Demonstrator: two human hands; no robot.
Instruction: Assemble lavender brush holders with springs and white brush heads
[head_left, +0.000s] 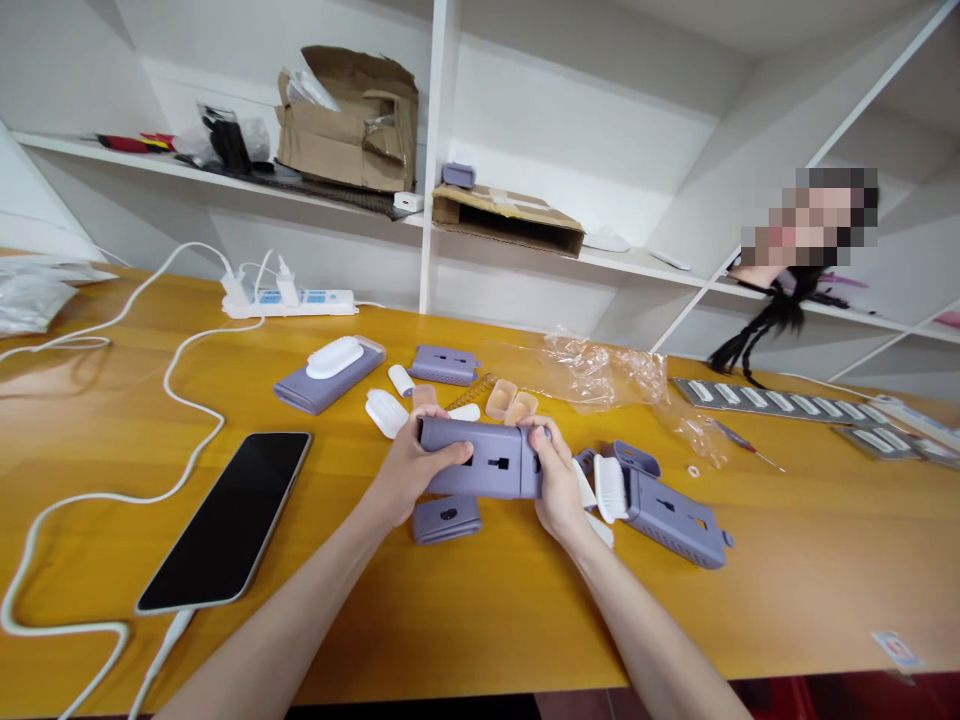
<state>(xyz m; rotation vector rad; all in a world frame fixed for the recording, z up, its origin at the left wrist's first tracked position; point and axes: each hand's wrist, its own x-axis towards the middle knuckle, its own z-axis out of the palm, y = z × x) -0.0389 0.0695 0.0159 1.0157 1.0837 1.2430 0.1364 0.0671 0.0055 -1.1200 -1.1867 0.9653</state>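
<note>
My left hand [416,462] and my right hand [555,475] grip a purple plastic case [480,470] between them, one at each end. Its upper face has dark cut-out slots, and a seam runs across near my right hand. Just below it lies a small purple cap-like piece [447,520] with a dark oval mark. Right of my right hand rests another purple case [675,520] with similar slots, beside a white bristled brush head [611,488]. Beyond my hands are a white bottle-like piece [401,380], peach-coloured small boxes [501,399] and a coil spring [474,392].
A phone [229,520] on a white cable lies at left. Farther back are a purple case with a white oval piece [335,357], a power strip [322,302] and clear plastic film [600,370]. A screwdriver [735,435] lies right. Shelves hold cardboard boxes [345,140].
</note>
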